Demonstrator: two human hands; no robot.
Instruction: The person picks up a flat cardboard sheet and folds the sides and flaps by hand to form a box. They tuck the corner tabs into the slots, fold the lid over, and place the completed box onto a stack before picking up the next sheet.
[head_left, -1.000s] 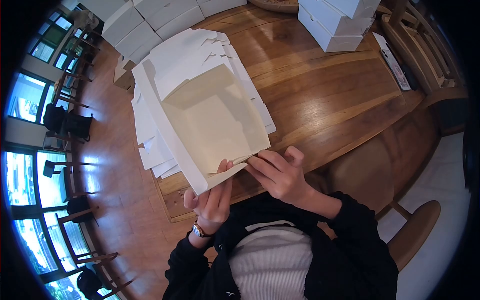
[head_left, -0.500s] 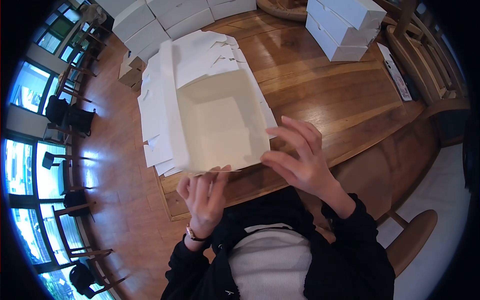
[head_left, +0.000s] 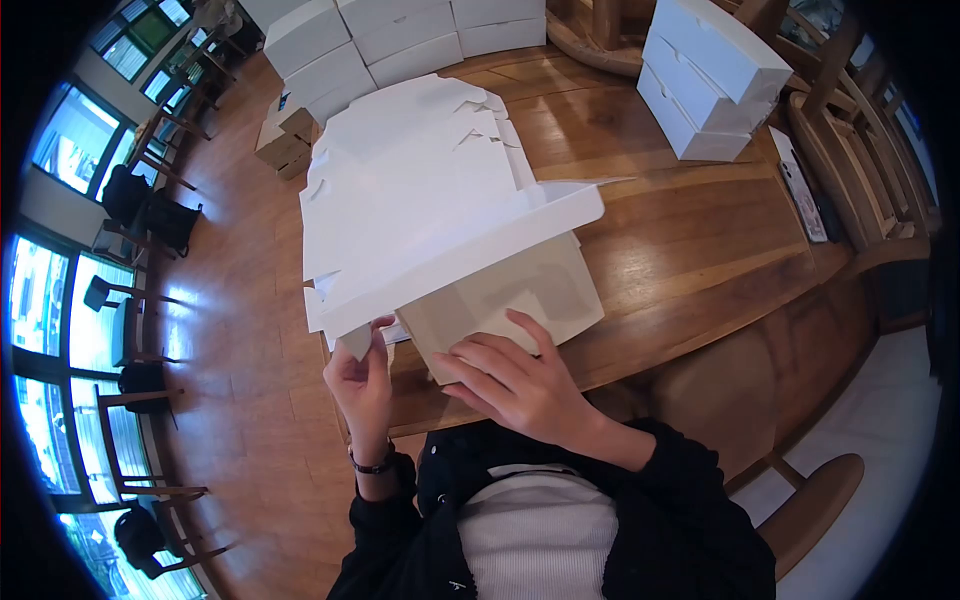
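Note:
A partly folded cardboard box (head_left: 570, 275), cream inside and white outside, is tilted near the table's front edge. Its long white lid panel (head_left: 470, 245) slants across the far side, with a small tab at the left end. My left hand (head_left: 362, 385) pinches that tab between thumb and fingers. Over the box's cream face, my right hand (head_left: 510, 385) has its fingers spread, the fingertips at or against the cardboard; firm contact is hard to tell. Behind the box lies a stack of flat white box blanks (head_left: 400, 160).
Folded white boxes (head_left: 400, 40) are stacked at the back, and more white boxes (head_left: 705, 85) stand at the back right. A phone (head_left: 800, 200) lies near the wooden table's (head_left: 690, 260) right edge. Wooden chairs surround it, one chair (head_left: 820, 510) at lower right.
The box has turned and tipped, swinging its lid panel from the left side to the far side. My left hand moved left to the tab; my right hand moved left and down over the box.

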